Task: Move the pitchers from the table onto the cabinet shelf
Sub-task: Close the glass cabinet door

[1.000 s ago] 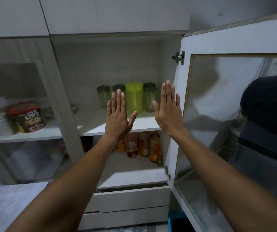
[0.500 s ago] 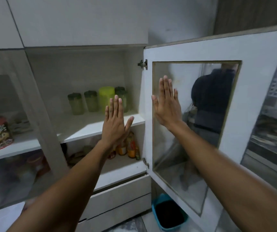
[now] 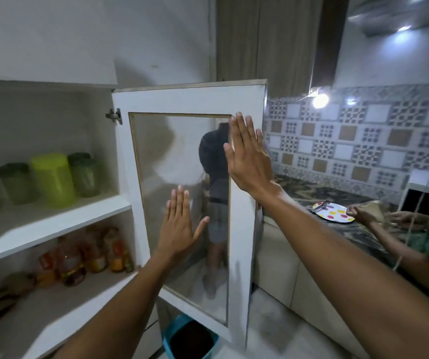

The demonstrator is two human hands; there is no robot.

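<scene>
Holding both hands up flat with fingers spread and nothing in them, I have the left hand [image 3: 179, 226] in front of the glass of the cabinet door [image 3: 241, 229] and the right hand [image 3: 249, 156] higher, by the door's outer edge. Whether either palm touches the door I cannot tell. A second ago both hands were raised before the open shelf; since then my view has swung right, so the door now fills the middle and the shelf [image 3: 52, 224] sits off to the left. I read that as turning away from the cabinet, probably back toward the bench [image 3: 337, 200]. The green containers [image 3: 52, 180] stand upright in a row at the back of the shelf, long axis vertical; no spout or handle shows, so I cannot say which way they face.
</scene>
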